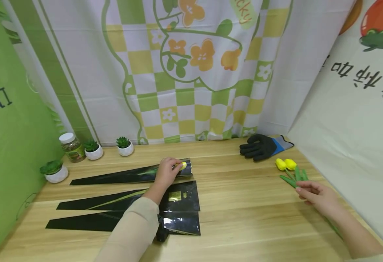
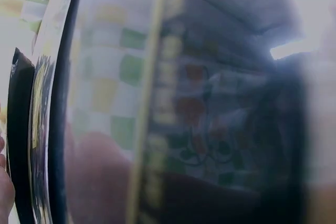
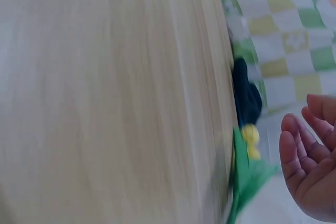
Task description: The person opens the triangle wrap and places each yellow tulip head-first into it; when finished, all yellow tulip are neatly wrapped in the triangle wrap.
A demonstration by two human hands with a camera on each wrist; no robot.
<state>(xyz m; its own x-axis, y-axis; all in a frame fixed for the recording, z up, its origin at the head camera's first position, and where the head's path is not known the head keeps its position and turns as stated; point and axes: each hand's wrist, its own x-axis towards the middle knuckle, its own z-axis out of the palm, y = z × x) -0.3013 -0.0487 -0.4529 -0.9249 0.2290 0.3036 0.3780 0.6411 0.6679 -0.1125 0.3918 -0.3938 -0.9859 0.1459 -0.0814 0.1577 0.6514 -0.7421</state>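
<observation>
While the right hand (image 1: 322,199) hovers by yellow tulips (image 1: 290,165) near the table's (image 1: 230,203) right edge, fingers loosely bent and gripping nothing, the left hand (image 1: 167,171) lies over the upper black sleeve (image 1: 126,176), its grip unclear. Tulips look light, bendy; best pinched mid-stem.

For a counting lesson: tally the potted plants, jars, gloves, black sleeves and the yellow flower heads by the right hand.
Potted plants: 3
Jar: 1
Glove: 1
Black sleeves: 3
Yellow flower heads by the right hand: 2
Total: 10
</observation>
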